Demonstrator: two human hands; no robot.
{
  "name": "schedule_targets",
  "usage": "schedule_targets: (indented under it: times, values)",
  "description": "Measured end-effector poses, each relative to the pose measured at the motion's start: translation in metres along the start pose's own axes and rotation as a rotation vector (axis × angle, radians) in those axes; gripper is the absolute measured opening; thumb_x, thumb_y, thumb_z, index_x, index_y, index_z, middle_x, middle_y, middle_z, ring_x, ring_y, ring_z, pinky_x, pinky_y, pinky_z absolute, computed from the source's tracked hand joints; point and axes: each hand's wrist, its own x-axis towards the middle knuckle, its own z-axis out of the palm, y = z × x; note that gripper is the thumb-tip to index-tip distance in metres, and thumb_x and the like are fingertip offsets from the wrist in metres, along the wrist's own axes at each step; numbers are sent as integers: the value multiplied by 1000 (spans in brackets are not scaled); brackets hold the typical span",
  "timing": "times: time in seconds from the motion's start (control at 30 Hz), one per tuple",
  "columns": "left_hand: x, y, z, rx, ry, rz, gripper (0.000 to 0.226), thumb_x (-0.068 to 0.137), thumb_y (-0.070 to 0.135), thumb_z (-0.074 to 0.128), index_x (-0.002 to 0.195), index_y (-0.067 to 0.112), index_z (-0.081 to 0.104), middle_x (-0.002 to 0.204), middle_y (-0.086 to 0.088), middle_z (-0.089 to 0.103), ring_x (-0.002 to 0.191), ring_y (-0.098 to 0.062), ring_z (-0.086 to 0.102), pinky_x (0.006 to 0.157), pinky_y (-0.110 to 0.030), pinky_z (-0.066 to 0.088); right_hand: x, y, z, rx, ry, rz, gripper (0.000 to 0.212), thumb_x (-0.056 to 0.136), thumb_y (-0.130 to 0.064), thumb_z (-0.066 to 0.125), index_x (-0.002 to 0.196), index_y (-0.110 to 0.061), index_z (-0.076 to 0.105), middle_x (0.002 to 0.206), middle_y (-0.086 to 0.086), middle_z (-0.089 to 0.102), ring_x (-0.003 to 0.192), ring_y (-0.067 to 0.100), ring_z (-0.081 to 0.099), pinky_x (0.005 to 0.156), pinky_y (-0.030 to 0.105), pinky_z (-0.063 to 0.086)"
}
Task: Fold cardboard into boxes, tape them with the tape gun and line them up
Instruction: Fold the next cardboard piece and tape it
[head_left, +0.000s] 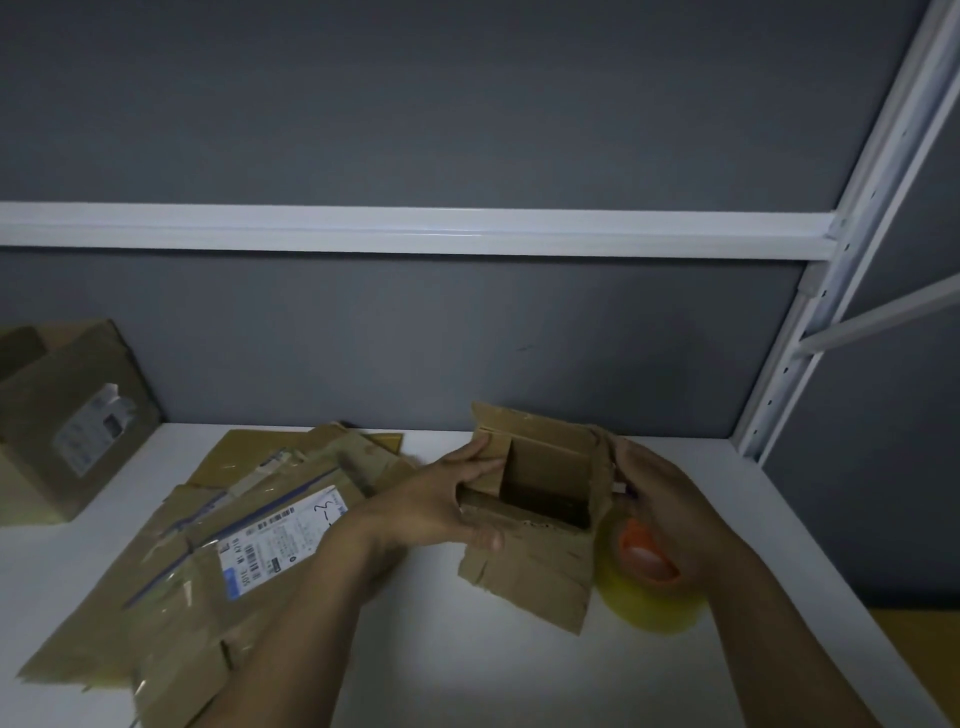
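A small brown cardboard box (540, 483) stands open-topped on the white table (467, 649), its flaps spread outward. My left hand (441, 504) grips the box's left wall, thumb on the near flap and fingers along the left flap. My right hand (660, 499) holds the right flap, fingers curled at its edge. A roll of clear yellowish tape on an orange dispenser core (644, 577) lies on the table just under my right hand, beside the box.
A pile of flattened cardboard (208, 561) with a shipping label lies at left. A taped box (72, 421) stands at the far left by the grey wall. A white shelf upright (810, 322) rises at right.
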Motion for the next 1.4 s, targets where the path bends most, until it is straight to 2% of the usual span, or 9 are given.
schedule_targets:
  times: [0.13,0.43,0.63,0.77,0.87,0.97,1.1,1.27,1.4]
  values:
    - [6,-3,2,-38,78,-27,77,78,46,75,145,33,39,157,22,12,141,-3,23,109,-15,24,9,8,9,-160,-16,-38,31,94,-34,57,124,-41,56,115,-17,66,108,6,61,83,22,52]
    - [15,-1,4,-225,475,-51,54,61,59,80,108,39,61,110,27,63,91,0,62,86,-31,54,21,23,20,22,122,-89,36,87,-23,70,119,-32,58,112,-4,68,103,21,66,90,50,53]
    - [22,-8,20,-188,604,-46,87,64,52,83,130,49,27,131,22,42,92,-13,62,81,-33,55,14,27,6,56,-8,35,35,96,-47,46,125,-33,60,122,-2,65,111,18,62,97,43,49]
    - [23,-15,28,-292,593,-66,104,71,42,82,147,42,11,133,19,43,108,-13,58,93,-33,51,7,32,-3,-95,-115,5,31,98,-37,46,129,-43,51,117,-18,63,109,10,60,82,21,51]
    - [22,-19,33,-280,630,-24,79,76,37,79,142,36,36,133,13,47,116,-15,54,97,-34,49,8,39,-2,-385,-126,-66,57,84,-44,69,130,-59,38,123,-25,54,112,3,54,87,32,52]
    - [19,-18,37,-231,721,16,48,75,32,81,119,30,63,126,14,48,117,-6,49,97,-25,45,15,38,1,-343,-41,-134,46,83,-52,65,125,-57,46,138,-27,43,123,4,47,100,36,47]
    - [16,-18,42,-140,643,-87,69,65,41,86,127,23,62,133,14,35,122,-4,41,101,-16,34,21,30,12,-510,-65,-207,36,90,-49,52,126,-43,50,152,-33,12,135,-7,21,108,23,27]
    - [18,-27,45,43,516,-79,112,47,55,89,142,22,41,153,4,13,137,-7,18,108,-13,15,25,26,19,-645,-110,-266,40,94,-33,57,133,-25,48,147,-31,14,134,-2,24,108,19,29]
    - [17,-26,48,-8,540,47,96,54,31,93,136,29,44,146,11,19,122,8,26,92,9,13,21,31,17,-630,-85,-294,34,95,-32,56,128,-29,49,140,-34,24,130,2,31,103,15,31]
